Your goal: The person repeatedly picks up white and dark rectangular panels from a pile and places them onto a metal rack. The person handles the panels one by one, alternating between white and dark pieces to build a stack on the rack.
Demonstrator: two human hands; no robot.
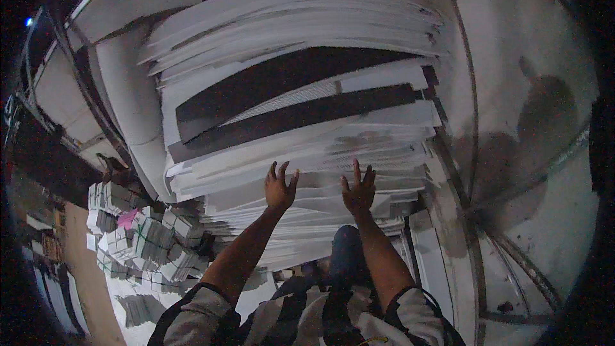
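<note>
A tall, uneven stack of white sheets (307, 147), paper or thin board, fills the space before me. Two dark strips lie across it: a broader dark sheet (256, 83) farther back and a narrower dark strip (301, 117) nearer. Over the near part of the stack is my left hand (280, 189), its fingers spread and nothing in them. To its right, my right hand (359, 191) is also spread and holds nothing. Whether the fingertips touch the sheets I cannot tell.
Strapped bundles of white paper (144, 237) are heaped at the lower left, with a pink piece (127, 219) among them. A pale column-like form (128, 102) stands left of the stack. On the right rises a stained pale wall (532, 109) with pipes (519, 269) along it.
</note>
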